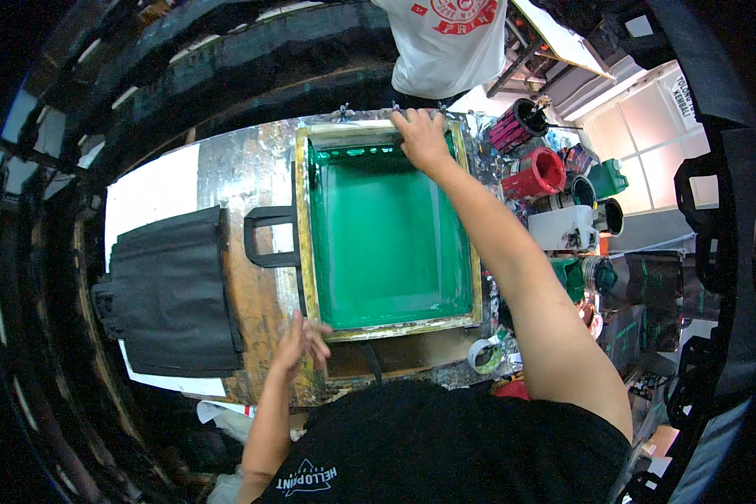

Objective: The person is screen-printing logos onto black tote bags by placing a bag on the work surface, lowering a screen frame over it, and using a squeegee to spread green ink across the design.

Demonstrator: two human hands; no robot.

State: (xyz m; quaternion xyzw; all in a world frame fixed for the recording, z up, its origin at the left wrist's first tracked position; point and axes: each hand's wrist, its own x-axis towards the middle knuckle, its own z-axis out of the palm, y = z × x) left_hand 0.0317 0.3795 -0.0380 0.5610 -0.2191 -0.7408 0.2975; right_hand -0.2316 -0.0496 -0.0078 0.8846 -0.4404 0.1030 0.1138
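On the worktable lies a screen-printing frame (307,277) with yellowish edges and a green mesh (386,244). Wet, darker green ink (378,163) lies along its far end. My right hand (424,139) reaches across, its fingers curled over the far edge of the frame. Beside the near left corner, my left hand (301,343) is open with its fingers apart, holding nothing. A black bag handle (250,238) sticks out from under the frame's left side; whatever it belongs to is hidden beneath. Left of that lies a stack of black fabric bags (172,294).
Ink containers crowd the right side: a red bucket (546,172), a pink-stained dark bucket (517,126), a white jug (563,227) and a green jug (606,178). A tape roll (473,357) sits by the near right corner. A person in a white shirt (449,50) stands beyond the table.
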